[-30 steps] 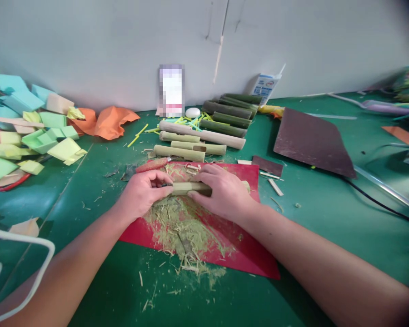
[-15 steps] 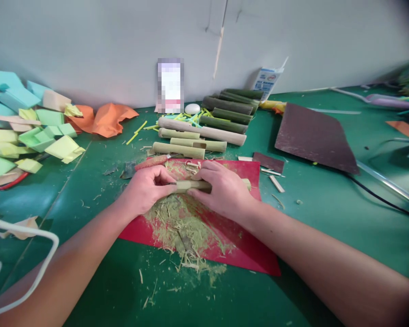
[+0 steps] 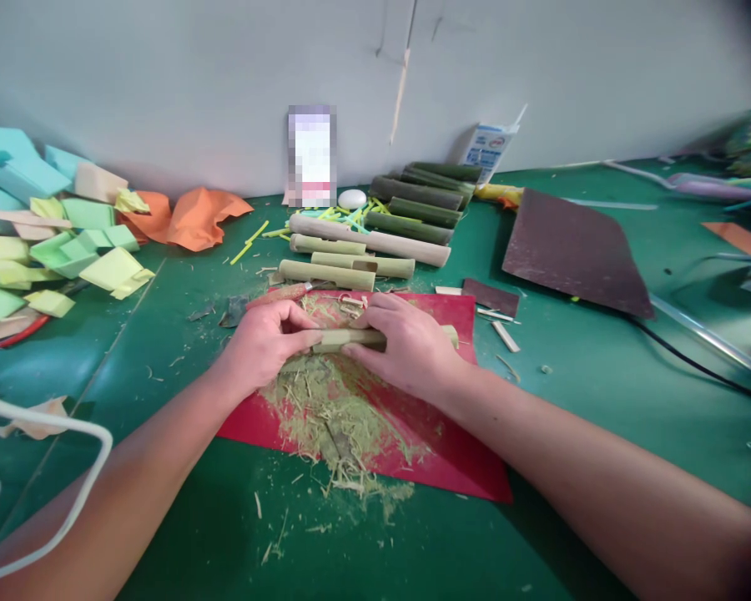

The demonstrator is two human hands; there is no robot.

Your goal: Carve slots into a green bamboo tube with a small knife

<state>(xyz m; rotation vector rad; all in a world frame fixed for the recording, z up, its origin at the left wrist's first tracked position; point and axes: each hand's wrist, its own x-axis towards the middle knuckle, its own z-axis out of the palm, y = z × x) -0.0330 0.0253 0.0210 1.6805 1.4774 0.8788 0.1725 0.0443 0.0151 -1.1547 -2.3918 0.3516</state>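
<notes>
Bamboo tubes point(image 3: 334, 339) and scattered shavings point(image 3: 325, 411) suggest a craft workshop, probably.

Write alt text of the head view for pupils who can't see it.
A person's right hand grips a bamboo tube, the left hand at its left end, over a red sheet strewn with shavings. Beyond lie more bamboo pieces.

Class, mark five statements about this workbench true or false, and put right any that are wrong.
1. The right hand holds a tube. True.
2. The left hand is at that tube's right end. False: the left hand is at its left end.
3. Shavings lie on the red sheet. True.
4. The large brown board lies left of both hands. False: the brown board lies right of them.
5. A straw sticks out of the carton. True.
</notes>
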